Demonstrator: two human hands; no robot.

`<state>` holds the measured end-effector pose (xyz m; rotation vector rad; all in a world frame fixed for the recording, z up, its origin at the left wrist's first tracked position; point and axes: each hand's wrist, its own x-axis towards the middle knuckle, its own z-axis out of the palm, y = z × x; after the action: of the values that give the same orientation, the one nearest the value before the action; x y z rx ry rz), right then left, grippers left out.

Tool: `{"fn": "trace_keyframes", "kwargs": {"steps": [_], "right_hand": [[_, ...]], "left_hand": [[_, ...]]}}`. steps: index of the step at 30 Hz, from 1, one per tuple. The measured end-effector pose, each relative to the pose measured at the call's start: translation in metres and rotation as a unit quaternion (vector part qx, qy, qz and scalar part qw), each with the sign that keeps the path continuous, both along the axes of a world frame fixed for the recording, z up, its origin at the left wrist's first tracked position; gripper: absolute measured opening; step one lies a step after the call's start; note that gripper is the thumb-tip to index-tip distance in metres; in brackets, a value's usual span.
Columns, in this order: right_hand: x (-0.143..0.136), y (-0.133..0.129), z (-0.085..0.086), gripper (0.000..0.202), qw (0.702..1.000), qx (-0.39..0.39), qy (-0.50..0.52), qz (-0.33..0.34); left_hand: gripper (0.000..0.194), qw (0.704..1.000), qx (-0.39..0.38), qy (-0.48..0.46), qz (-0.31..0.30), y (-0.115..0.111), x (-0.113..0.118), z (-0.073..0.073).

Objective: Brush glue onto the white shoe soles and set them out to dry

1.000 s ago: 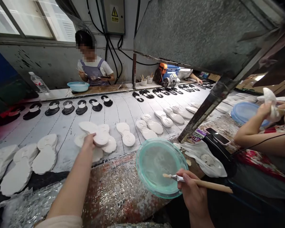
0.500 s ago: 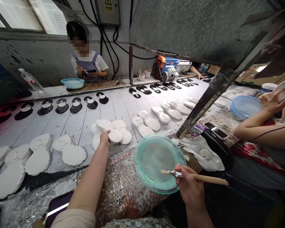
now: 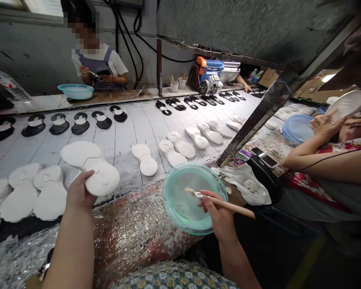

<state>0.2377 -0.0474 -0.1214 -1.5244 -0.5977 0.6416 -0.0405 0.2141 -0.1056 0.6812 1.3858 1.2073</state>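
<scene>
My left hand (image 3: pixel 80 188) grips a white shoe sole (image 3: pixel 92 164) by its edge, lifted above the belt. Closed around the wooden handle of a brush (image 3: pixel 228 205), my right hand (image 3: pixel 214 208) is over the near right rim of a round green bowl (image 3: pixel 195 228). The brush's pale bristles point left over the cloudy liquid in the bowl; whether they touch it I cannot tell. A single white sole (image 3: pixel 145 159) lies on the belt between my hands. More white soles (image 3: pixel 49 192) lie to the left of my left hand.
The white belt (image 3: pixel 138 120) carries several black shoe uppers (image 3: pixel 80 123) on its far side. A slanted metal post (image 3: pixel 243 124) rises right of the bowl. A co-worker (image 3: pixel 102 66) sits opposite; another's arms (image 3: pixel 315 144) are at right, near a phone (image 3: pixel 264 156).
My left hand has moved left and nearer, carrying a sole up off the belt and leaving another lying there. The brush has shifted left over the bowl. The whole view has shifted.
</scene>
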Motion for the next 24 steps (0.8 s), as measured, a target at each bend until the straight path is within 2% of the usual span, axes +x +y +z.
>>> {"fn": "trace_keyframes", "kwargs": {"steps": [3, 4, 7, 10, 15, 17, 20, 24], "right_hand": [[-0.008, 0.011, 0.0, 0.038, 0.994, -0.077, -0.061, 0.051], [-0.01, 0.014, -0.001, 0.037, 0.99, -0.097, -0.083, 0.063], [-0.014, 0.021, -0.006, 0.032, 0.976, -0.138, -0.138, 0.097], [-0.017, 0.023, -0.009, 0.028, 0.964, -0.158, -0.163, 0.135], [-0.017, 0.009, -0.001, 0.033, 0.969, -0.143, -0.172, 0.101], [-0.017, 0.003, 0.003, 0.035, 0.973, -0.126, -0.151, 0.117], [-0.02, -0.002, 0.007, 0.037, 0.979, -0.077, -0.108, 0.154], [-0.036, -0.005, 0.02, 0.027, 0.981, 0.037, -0.107, 0.157]], "left_hand": [[0.037, 0.998, -0.013, -0.056, -0.001, -0.051, 0.009, 0.008], [0.042, 0.995, -0.031, -0.087, -0.036, -0.065, 0.013, 0.009], [0.053, 0.962, -0.173, -0.155, -0.142, -0.091, 0.027, 0.009], [0.054, 0.948, -0.233, -0.148, -0.159, -0.097, 0.041, 0.011], [0.057, 0.951, -0.216, -0.123, -0.184, -0.098, 0.061, 0.016], [0.054, 0.958, -0.197, -0.105, -0.181, -0.1, 0.068, 0.017], [0.052, 0.964, -0.168, -0.104, -0.178, -0.104, 0.08, 0.017], [0.056, 0.963, -0.14, -0.125, -0.194, -0.109, 0.092, 0.017]]}}
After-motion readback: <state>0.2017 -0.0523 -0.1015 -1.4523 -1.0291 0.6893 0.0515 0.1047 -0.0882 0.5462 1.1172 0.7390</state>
